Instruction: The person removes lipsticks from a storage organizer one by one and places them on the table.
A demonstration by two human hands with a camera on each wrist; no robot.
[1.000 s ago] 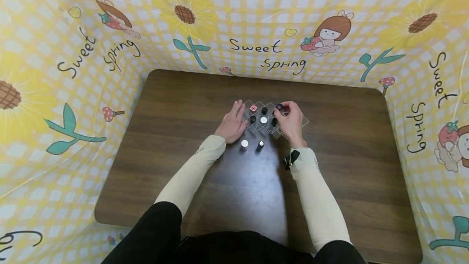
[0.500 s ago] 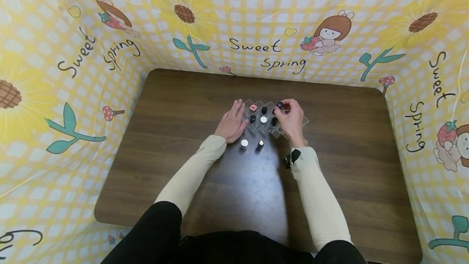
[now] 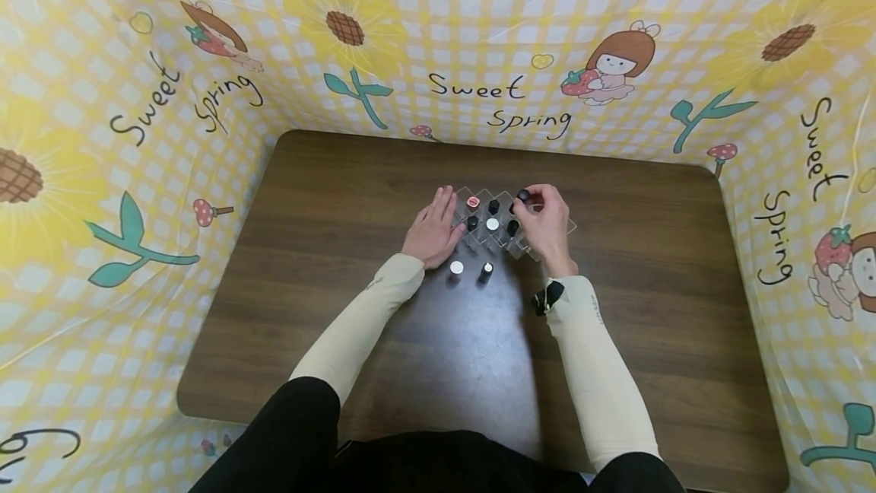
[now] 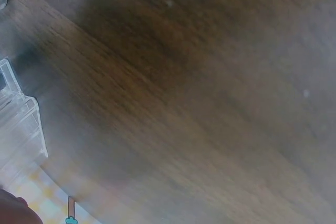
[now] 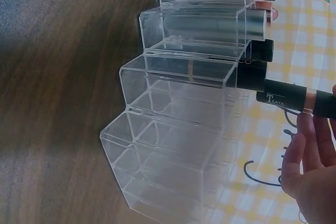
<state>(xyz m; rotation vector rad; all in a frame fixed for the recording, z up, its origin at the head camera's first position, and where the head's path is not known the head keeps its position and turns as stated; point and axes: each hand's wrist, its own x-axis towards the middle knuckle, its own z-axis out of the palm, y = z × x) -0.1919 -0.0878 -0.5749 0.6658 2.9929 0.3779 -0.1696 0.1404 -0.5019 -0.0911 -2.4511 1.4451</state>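
Observation:
My right hand (image 3: 545, 225) pinches a black lipstick tube (image 5: 286, 96) with a rose-gold band, over the far right part of a clear lipstick organizer (image 5: 163, 114). In the right wrist view the tube's lower end is just above the cell rims. Several lipsticks stand upright in the cells, among them a red-topped one (image 3: 473, 202), a white-topped one (image 3: 492, 224) and a black one (image 3: 512, 227). My left hand (image 3: 433, 232) lies with straight fingers along the organizer's left edge. Only a fingertip (image 4: 16, 209) of it shows in the left wrist view.
Two more tubes stand on the wooden table (image 3: 328, 196) in front of the organizer: a white-topped one (image 3: 456, 271) and a dark one (image 3: 486, 272). A yellow checked cloth (image 3: 479, 36) hangs as walls around the table's back and sides.
My right hand, with the lipstick, has shifted very slightly to the right and away from me. The left hand and the standing tubes have stayed where they were.

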